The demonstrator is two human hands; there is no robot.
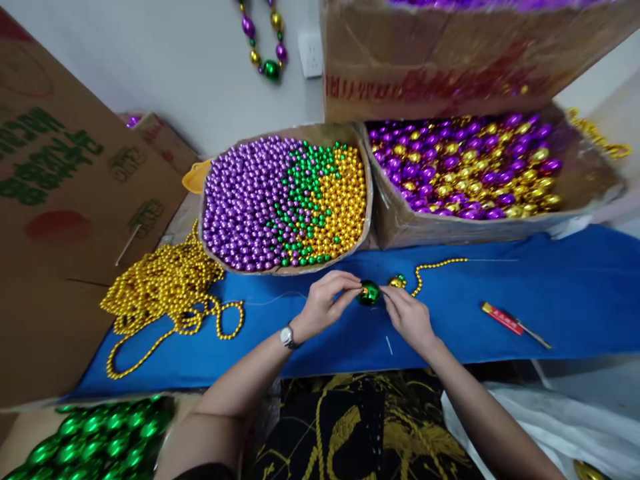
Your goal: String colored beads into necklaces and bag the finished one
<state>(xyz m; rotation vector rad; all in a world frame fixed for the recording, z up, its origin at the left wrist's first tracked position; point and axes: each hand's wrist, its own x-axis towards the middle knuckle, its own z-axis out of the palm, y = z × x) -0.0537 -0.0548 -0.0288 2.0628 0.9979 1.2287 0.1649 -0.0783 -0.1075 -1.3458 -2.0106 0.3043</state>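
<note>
A large shiny green bead (369,293) is between my two hands, just above the blue cloth. My left hand (327,301), with a watch (287,337) at its wrist, pinches the bead's left side, where a bit of gold shows. On the other side my right hand (409,313) is closed, its fingertips by the bead; what they pinch is too small to make out. Just beyond the right fingers lie gold and green beads (399,281), near a string of small gold beads (440,263) that trails off into clear thread. Another thin thread (273,297) runs left of my left hand.
Behind my hands stands a box (287,270) of small purple, green and gold beads. Right of it is a box (425,230) of larger purple and gold beads. Gold bead strands (165,287) pile at left. A red-and-yellow lighter (503,318) lies at right beside a thin tool (535,335).
</note>
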